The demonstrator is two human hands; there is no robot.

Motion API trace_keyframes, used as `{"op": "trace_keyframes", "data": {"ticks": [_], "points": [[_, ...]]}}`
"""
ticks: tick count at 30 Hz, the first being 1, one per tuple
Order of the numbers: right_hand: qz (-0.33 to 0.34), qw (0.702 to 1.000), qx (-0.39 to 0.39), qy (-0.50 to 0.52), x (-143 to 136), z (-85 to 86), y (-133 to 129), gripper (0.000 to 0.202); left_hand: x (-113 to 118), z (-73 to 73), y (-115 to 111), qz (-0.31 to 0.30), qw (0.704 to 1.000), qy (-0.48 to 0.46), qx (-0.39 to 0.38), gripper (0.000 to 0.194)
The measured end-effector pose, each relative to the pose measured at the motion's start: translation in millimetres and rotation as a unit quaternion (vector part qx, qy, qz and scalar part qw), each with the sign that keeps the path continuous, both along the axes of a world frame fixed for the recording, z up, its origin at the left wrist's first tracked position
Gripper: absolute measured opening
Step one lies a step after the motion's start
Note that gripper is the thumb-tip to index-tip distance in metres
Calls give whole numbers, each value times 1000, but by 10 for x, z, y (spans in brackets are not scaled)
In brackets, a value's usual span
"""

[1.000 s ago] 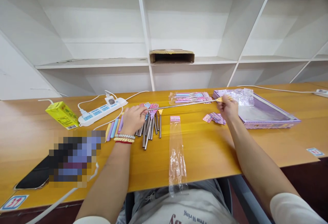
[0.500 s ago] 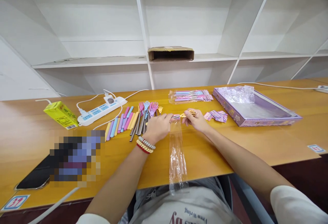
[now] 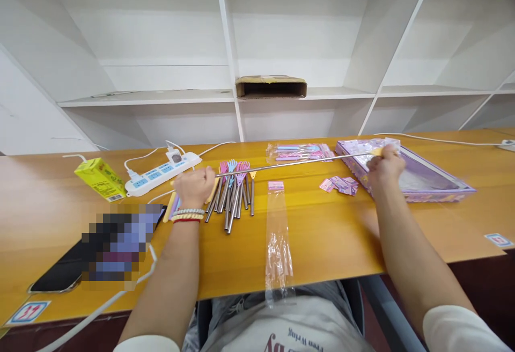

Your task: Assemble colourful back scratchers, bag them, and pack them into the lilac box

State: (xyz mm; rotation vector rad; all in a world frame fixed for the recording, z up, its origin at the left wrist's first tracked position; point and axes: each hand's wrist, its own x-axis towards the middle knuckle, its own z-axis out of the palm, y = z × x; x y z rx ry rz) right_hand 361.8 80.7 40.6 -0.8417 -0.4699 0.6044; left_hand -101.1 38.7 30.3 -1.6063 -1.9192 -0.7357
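A telescopic back scratcher [image 3: 298, 163] is stretched out long and thin across the table between my hands. My left hand [image 3: 196, 187] is closed around its left end, hiding the handle. At the other end my right hand [image 3: 386, 169] grips the yellow claw head, mostly covered by the fingers. Below the rod lies a flat clear plastic bag [image 3: 278, 239] with a pink-purple card [image 3: 276, 185] at its top. Beside my left hand is a heap of metal back scratchers [image 3: 237, 202] with pink, blue and yellow claws. Coloured handles [image 3: 174, 205] are partly hidden behind that hand.
Bagged back scratchers [image 3: 300, 152] lie at the back, near small printed cards [image 3: 341, 184]. A purple box [image 3: 436, 198] with plastic inside stands right. To the left are a power strip [image 3: 163, 172], a yellow drink carton [image 3: 100, 179] and a phone [image 3: 60, 271]. Shelves rise behind.
My hands have moved far apart, left and right, and the back scratcher is now drawn out long between them. The bag and its card now lie untouched on the table.
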Motion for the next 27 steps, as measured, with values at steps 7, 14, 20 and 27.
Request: {"op": "trace_keyframes", "data": {"ticks": [7,14,20,27], "points": [[-70,997,40,-10,349,28,-32,36,-199,-19,20,-8,999,8,43,45],[-50,998,36,-6,266,25,-5,26,-164,-4,24,46,998,-19,40,44],[163,960,-5,-227,-353,-85,-78,35,392,47,-64,-30,999,-9,-19,54],[336,846,-35,-413,-1434,-278,-425,44,1192,81,-376,-143,983,31,-113,58]]}}
